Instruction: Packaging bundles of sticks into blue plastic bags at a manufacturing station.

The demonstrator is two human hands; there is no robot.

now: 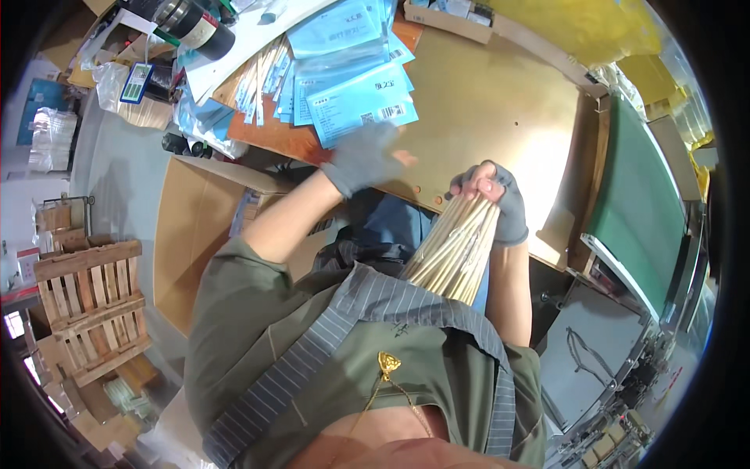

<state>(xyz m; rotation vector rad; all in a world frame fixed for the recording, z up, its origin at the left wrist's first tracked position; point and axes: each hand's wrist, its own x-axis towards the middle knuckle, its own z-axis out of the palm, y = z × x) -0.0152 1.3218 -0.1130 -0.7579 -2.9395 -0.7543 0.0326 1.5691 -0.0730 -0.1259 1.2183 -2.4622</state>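
- A bundle of pale wooden sticks (pixel 457 248) is held upright-ish, slanting from the person's lap up toward the near edge of the bench (pixel 500 102), fanning out at its lower end.
- The right hand (pixel 494 199), in a grey fingerless glove, is clamped around the top of the bundle, fingertips curled over it.
- The left hand (pixel 366 159), also in a grey glove, hovers just above the bench with fingers spread apart, holding nothing, blurred.
- Just beyond the left hand lies a heap of blue plastic packets (pixel 351 74), overlapping each other on the far left part of the bench.
- A dark bottle (pixel 195 23) lies far left, past the packets.
- A green conveyor belt (pixel 637 199) runs along the right.
- A wooden pallet (pixel 90 309) stands on the floor at the left, beside an open cardboard box (pixel 191 234).
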